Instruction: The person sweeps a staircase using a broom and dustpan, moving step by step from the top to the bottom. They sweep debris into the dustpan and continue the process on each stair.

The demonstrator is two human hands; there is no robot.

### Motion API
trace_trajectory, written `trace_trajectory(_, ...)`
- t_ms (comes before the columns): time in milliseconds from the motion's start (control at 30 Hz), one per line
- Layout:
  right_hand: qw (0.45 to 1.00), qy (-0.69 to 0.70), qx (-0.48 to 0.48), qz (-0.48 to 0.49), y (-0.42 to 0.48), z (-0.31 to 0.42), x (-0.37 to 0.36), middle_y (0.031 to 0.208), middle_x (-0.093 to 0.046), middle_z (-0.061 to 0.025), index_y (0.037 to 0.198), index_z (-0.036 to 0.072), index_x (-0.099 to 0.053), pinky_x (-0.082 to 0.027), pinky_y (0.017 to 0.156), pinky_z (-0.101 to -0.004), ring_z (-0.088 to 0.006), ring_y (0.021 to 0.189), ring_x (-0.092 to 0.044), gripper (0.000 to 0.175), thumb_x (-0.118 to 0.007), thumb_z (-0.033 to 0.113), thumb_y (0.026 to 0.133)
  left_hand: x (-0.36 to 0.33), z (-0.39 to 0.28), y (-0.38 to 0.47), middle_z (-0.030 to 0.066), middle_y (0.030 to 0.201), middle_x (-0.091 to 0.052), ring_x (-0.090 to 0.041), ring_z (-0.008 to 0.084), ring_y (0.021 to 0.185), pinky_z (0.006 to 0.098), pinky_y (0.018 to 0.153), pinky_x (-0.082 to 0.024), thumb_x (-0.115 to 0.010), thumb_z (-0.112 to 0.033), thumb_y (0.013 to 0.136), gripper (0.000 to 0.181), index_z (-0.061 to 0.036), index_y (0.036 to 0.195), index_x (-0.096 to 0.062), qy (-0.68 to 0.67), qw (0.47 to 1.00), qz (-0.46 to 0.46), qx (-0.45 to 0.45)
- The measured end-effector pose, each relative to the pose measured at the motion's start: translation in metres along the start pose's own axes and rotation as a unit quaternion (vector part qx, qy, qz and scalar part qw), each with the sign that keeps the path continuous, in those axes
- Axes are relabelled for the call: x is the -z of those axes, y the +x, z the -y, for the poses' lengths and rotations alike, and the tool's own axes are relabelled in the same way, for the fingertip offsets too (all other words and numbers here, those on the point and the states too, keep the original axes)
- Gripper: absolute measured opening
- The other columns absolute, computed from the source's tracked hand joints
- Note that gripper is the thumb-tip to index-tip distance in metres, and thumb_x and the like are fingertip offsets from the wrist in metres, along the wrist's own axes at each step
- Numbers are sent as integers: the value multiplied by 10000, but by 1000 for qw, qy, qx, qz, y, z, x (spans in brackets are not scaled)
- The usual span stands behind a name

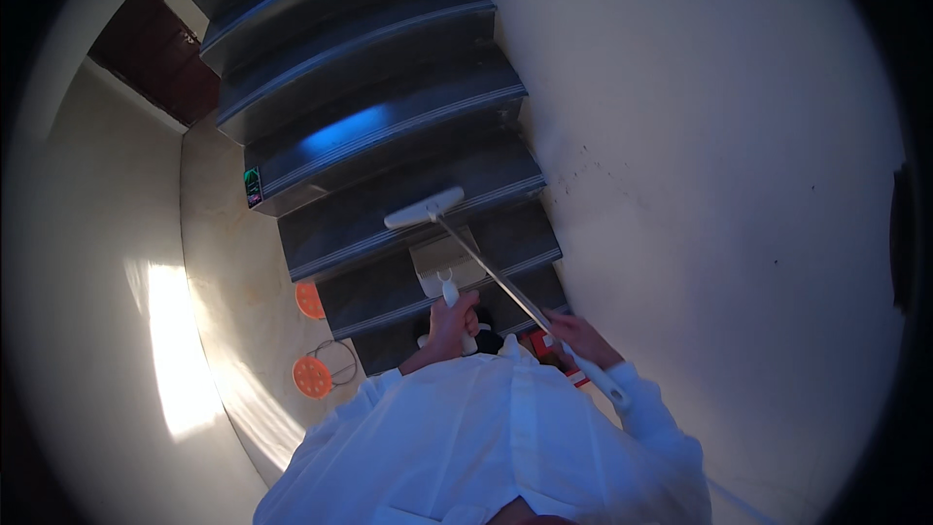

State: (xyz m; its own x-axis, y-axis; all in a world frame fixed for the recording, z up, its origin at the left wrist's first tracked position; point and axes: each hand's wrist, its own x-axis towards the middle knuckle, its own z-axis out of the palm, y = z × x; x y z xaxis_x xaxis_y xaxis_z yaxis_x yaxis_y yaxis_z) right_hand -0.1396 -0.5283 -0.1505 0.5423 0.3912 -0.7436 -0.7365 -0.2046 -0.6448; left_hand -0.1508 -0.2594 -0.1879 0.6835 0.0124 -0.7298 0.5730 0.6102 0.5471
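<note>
My left hand [452, 324] grips the white handle of a dustpan [428, 262]. The pan has a row of comb teeth and rests or hovers over a dark stair tread below the broom head; contact cannot be told. In my right hand [585, 340] is the metal pole [503, 278] of a broom, held near its white end grip [605, 384]. Its long white head [424, 208] lies along the striped edge of the tread just above the pan, slightly tilted. Any bristles are hidden from this angle.
Dark stairs [408, 65] with striped nosings climb ahead. A phone-like object with a lit face [252, 186] sits at a tread's left end. Orange stools [312, 378] stand on the floor below left. A pale wall [700, 160] borders the right; red items [541, 343] lie near my right hand.
</note>
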Motion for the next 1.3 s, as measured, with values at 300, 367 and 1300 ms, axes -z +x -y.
trace_trajectory(300, 998, 37, -34, -48, 133, 28, 53, 666, -521, -24, 1450, 217, -450, -418, 400, -240, -81, 468, -489, 474, -516, 305, 989, -4, -7, -2, -7, 558, -409, -431, 111, 471, 287, 436, -345, -631, -171, 917, 152, -68, 847, -545, 1, 1000, 15, 24)
trace_trajectory(367, 997, 60, -33, -44, 122, 6, 53, 664, -518, -24, 1451, 222, -448, -413, 396, -241, -82, 463, -484, 472, -510, 306, 991, -3, -4, -1, -7, 553, -404, -430, 111, 469, 287, 435, -340, -629, -174, 918, 153, -69, 844, -546, 10, 999, 24, 19)
trace_trajectory(1300, 987, 102, -9, -126, 109, 24, 95, 677, -528, -42, 1420, 190, -477, -406, 390, -237, -100, 464, -475, 479, -499, 248, 945, -50, 8, 21, 4, 584, -429, -452, 135, 500, 311, 476, -388, -637, -161, 917, 154, -80, 861, -519, 13, 994, 92, 64)
